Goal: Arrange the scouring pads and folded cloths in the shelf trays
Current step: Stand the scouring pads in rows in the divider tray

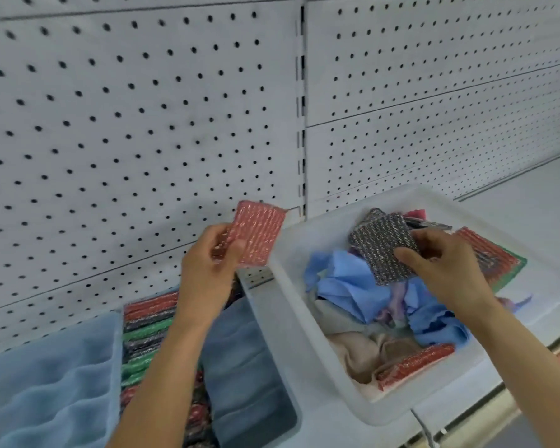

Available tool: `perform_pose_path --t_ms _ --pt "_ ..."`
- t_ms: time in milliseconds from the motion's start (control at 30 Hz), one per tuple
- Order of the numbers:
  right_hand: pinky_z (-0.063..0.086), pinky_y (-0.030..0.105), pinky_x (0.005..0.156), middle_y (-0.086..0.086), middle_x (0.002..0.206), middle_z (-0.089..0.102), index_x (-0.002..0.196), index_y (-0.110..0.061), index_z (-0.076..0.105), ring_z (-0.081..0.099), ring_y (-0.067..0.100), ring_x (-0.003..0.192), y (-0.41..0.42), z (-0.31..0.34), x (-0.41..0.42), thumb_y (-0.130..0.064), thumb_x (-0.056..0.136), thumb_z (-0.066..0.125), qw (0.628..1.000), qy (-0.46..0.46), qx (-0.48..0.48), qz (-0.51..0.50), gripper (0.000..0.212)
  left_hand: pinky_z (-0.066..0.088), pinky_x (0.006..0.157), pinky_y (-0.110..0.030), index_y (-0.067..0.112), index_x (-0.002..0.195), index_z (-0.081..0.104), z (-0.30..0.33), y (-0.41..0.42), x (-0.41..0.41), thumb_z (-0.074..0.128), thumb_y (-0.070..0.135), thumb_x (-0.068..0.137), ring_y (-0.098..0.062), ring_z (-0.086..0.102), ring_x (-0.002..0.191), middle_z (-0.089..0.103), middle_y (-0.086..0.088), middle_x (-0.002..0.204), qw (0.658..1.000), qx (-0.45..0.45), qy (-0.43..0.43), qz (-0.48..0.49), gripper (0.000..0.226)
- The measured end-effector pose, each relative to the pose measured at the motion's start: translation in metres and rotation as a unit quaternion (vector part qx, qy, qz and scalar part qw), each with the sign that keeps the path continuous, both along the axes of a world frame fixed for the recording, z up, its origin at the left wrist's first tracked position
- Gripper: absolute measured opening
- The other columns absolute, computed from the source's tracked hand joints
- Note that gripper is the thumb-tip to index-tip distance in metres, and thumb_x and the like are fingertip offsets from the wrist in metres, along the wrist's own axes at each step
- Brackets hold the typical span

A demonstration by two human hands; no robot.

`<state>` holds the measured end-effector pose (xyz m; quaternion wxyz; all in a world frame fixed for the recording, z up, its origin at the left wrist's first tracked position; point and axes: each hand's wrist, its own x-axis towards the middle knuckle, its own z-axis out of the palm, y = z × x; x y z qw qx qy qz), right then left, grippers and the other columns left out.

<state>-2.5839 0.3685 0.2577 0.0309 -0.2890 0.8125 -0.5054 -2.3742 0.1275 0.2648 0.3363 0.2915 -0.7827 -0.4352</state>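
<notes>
My left hand (207, 270) holds a red glittery scouring pad (259, 231) up in front of the pegboard, above the shelf trays. My right hand (446, 266) pinches a grey-silver scouring pad (382, 247) over the white bin (291, 305). Inside the bin lie crumpled blue cloths (346, 289), a beige cloth (356, 350), another red pad (414, 367) and a red-and-green pad (495, 253). Below my left arm, a tray holds a row of red, green and dark pads (149, 331) standing on edge.
A stack of folded blue cloths (49, 383) fills the tray at the lower left. Folded grey-blue cloths (243, 357) sit in the tray beside the bin. White pegboard (126, 124) backs the shelf. Bare white shelf (524, 202) extends to the right; its front edge (498, 405) runs lower right.
</notes>
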Motion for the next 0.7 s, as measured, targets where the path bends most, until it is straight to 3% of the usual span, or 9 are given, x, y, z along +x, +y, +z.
perform_pose_path --t_ms 100,333,500,700 --pt "0.053 0.031 0.073 0.002 0.086 0.071 0.096 -0.013 0.067 0.065 0.019 0.079 -0.019 0.001 0.013 -0.015 0.084 0.072 1.0 -0.005 -0.011 0.006 0.013 0.05 0.086 -0.027 0.022 0.114 0.067 -0.004 -0.034 0.041 0.067 0.024 0.09 -0.006 0.064 0.09 0.069 0.01 0.102 0.993 -0.051 -0.093 0.045 0.024" --pt "0.043 0.003 0.061 -0.01 0.082 0.068 0.095 -0.016 0.066 0.058 -0.008 0.064 -0.052 0.006 0.045 -0.009 0.084 0.071 0.998 0.008 -0.026 0.054 0.014 0.048 0.087 -0.031 0.036 0.114 0.069 -0.02 -0.055 0.06 0.069 0.032 0.088 -0.014 0.061 0.105 0.067 0.01 0.118 0.942 -0.163 -0.293 0.022 0.026" --pt "0.042 0.003 0.062 -0.01 0.08 0.067 0.092 -0.017 0.066 0.057 -0.007 0.063 -0.057 0.01 0.056 -0.006 0.084 0.07 0.997 0.024 -0.034 0.062 0.013 0.05 0.082 -0.032 0.038 0.117 0.067 -0.035 -0.056 0.05 0.063 0.035 0.092 -0.016 0.06 0.103 0.067 0.009 0.114 0.912 -0.225 -0.341 0.033 0.026" --pt "0.044 0.005 0.064 -0.01 0.085 0.07 0.093 -0.022 0.066 0.06 0.002 0.07 -0.066 0.011 0.064 -0.013 0.085 0.07 0.997 0.011 -0.036 0.066 0.013 0.04 0.068 -0.025 0.035 0.122 0.064 -0.054 -0.054 0.042 0.059 0.035 0.095 -0.013 0.059 0.104 0.062 0.008 0.116 0.889 -0.271 -0.368 0.044 0.027"
